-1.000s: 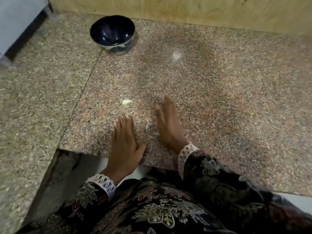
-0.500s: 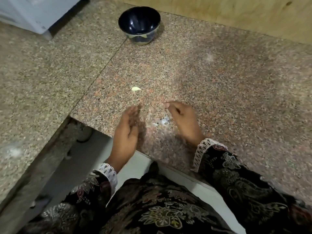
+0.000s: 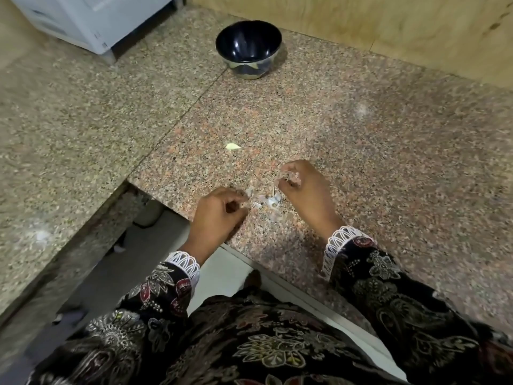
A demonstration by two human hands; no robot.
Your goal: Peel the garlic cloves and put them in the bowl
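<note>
Honestly, with both the left hand (image 3: 219, 209) and right hand (image 3: 301, 184) curled, pinching at the papery skins (image 3: 266, 200), and the bowl (image 3: 248, 48) well apart, that peeled clove (image 3: 232, 146) could get forgotten or brushed off the counter (image 3: 361, 162).

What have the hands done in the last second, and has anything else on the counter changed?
Both hands lay flat on the counter; now the left hand and right hand have lifted and curled, fingertips picking at the papery garlic skins between them. The peeled clove and dark bowl stayed put.
</note>
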